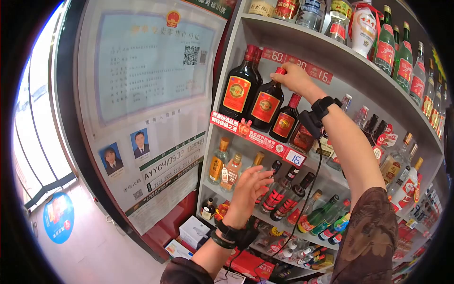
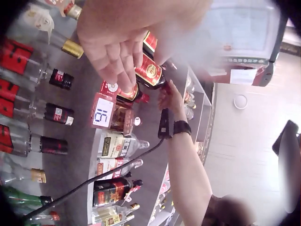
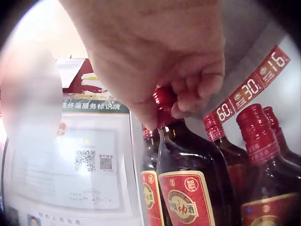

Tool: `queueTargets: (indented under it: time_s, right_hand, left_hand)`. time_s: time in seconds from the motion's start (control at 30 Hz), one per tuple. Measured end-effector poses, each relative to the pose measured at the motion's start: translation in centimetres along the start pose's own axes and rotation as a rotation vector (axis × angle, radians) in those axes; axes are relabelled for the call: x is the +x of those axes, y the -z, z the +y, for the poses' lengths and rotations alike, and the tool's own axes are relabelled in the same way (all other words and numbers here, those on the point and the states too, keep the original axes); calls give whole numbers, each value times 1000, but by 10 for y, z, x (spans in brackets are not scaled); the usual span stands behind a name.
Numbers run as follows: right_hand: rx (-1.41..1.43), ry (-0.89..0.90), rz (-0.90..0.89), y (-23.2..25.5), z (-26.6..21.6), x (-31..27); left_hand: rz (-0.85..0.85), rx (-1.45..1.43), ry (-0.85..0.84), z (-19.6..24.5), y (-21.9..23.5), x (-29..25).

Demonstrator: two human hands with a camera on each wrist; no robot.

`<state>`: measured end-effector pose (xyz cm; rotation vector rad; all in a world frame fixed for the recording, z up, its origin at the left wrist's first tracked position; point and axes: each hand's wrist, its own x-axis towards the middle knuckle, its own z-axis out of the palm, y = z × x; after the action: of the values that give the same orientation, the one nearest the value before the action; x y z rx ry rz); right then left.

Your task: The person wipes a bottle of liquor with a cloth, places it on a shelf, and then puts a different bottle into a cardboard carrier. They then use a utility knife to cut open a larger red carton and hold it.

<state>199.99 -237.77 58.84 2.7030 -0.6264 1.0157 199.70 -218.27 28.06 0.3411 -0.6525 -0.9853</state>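
Right hand (image 1: 295, 79): pinching red cap (image 3: 164, 101) of dark glass bottle (image 1: 266, 104), red-and-gold label (image 1: 265, 107); beneath hand, between larger red-capped bottle (image 1: 238, 90) and smaller red-capped bottle (image 1: 284, 122). Left hand (image 1: 247, 193): released, lower, fingers relaxed.

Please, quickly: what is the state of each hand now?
Left hand: open, holding nothing.
Right hand: closed, gripping the red cap of a dark bottle.
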Motion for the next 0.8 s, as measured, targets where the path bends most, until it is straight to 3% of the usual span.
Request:
queueTargets:
  time_s: [0.8]
  right_hand:
    - [145, -149, -200, -10, 8, 19]
  left_hand:
    - [10, 25, -5, 2, 15, 2]
